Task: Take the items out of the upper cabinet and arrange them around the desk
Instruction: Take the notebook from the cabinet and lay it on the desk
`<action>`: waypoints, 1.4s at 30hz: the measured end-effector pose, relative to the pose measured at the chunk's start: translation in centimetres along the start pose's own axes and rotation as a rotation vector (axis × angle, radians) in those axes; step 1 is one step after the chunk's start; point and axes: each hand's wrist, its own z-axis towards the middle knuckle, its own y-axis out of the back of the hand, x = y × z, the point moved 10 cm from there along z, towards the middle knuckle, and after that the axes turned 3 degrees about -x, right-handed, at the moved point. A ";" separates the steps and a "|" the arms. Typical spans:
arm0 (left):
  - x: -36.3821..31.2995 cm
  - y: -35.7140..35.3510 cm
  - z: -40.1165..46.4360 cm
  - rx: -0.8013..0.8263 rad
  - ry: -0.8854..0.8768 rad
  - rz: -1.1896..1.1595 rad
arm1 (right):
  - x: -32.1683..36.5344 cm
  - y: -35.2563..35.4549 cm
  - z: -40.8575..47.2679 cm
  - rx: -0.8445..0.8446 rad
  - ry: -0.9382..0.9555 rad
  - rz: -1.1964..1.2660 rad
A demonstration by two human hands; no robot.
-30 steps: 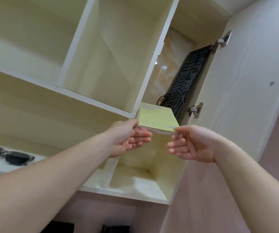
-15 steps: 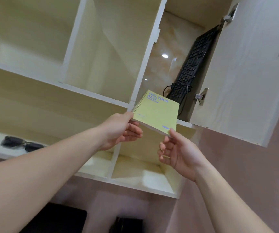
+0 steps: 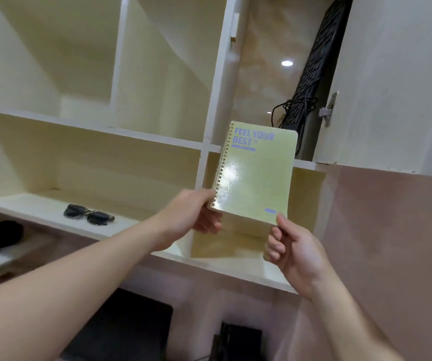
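From the head view, a yellow-green spiral notebook [image 3: 255,173] stands nearly upright in the air in front of the upper cabinet [image 3: 142,136], its cover reading "FEEL YOUR BEST" and its wire spine along its left edge. The left hand [image 3: 192,221] grips the notebook's lower left corner at the foot of the spine, thumb on the cover side and fingers [image 3: 208,226] curled behind. The right hand [image 3: 291,252] pinches the notebook's lower right corner with thumb against forefinger, the other fingers folded into the palm. The notebook's top edge overlaps the shelf board of the compartment behind it, and its other edges have open air around them. Above and right of the notebook, a black keyboard [image 3: 311,74] leans steeply in the compartment, its cable bunched at its lower end, just inside the open cabinet door [image 3: 397,82]. Left of the notebook, sunglasses [image 3: 88,214] lie on the lowest shelf, well apart from it. Below the notebook a dark object is partly visible, too cropped to identify.
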 end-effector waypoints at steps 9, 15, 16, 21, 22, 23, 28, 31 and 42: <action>-3.7 1.8 2.1 -0.135 -0.036 0.143 | -2.1 0.2 -0.2 0.091 -0.061 0.030; -5.0 0.9 1.4 -0.114 -0.221 0.211 | -1.0 -0.3 -1.6 0.187 0.024 -0.021; -5.0 1.0 0.9 -0.127 -0.255 0.206 | -0.9 -0.5 -1.9 0.200 0.041 -0.032; -4.5 2.9 -1.8 -0.209 -0.370 0.179 | -1.3 -2.0 -3.2 0.284 0.101 -0.102; -4.2 3.3 -2.4 -0.226 -0.376 0.183 | -1.5 -2.4 -3.5 0.294 0.109 -0.107; -3.8 3.7 -3.0 -0.247 -0.375 0.184 | -1.8 -2.7 -3.7 0.304 0.113 -0.105; -1.1 5.4 -6.7 -0.341 -0.300 0.187 | -4.2 -4.0 -4.8 0.341 0.096 -0.070; 0.5 5.6 -9.3 -0.361 -0.212 0.147 | -6.1 -4.7 -5.8 0.354 0.062 -0.013; 9.7 5.3 -20.2 -0.380 0.101 0.059 | -10.9 -8.0 -8.9 0.443 0.097 -0.081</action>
